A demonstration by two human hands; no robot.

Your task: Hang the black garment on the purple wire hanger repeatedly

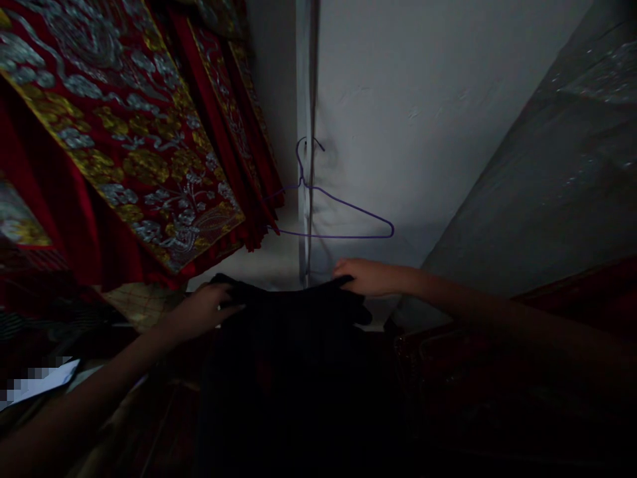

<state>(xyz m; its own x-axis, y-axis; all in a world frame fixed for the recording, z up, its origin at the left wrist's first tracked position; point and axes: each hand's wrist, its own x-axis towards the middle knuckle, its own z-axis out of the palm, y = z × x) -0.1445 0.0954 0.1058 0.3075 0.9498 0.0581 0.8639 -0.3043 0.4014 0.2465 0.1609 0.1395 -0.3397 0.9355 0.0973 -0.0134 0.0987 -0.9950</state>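
Note:
A black garment point(293, 358) hangs down between my two hands, its upper edge stretched from one to the other; in the dim light I cannot tell its exact kind. My left hand point(199, 311) grips the left end of that edge, a ring on one finger. The right end is pinched in my right hand point(365, 277). Just above and beyond the cloth, a thin purple clothes hanger point(348, 204) hangs by its hook at a vertical pole, with nothing on its bar. Most of the garment's lower part is lost in shadow.
Red cloth panels embroidered in gold and silver point(169, 153) hang at the upper left. A pale pole point(304, 79) runs down a white wall point(423, 99). Plastic-like grey sheeting point(547, 172) slants along the right. A bright flat screen or sheet point(44, 384) lies at lower left.

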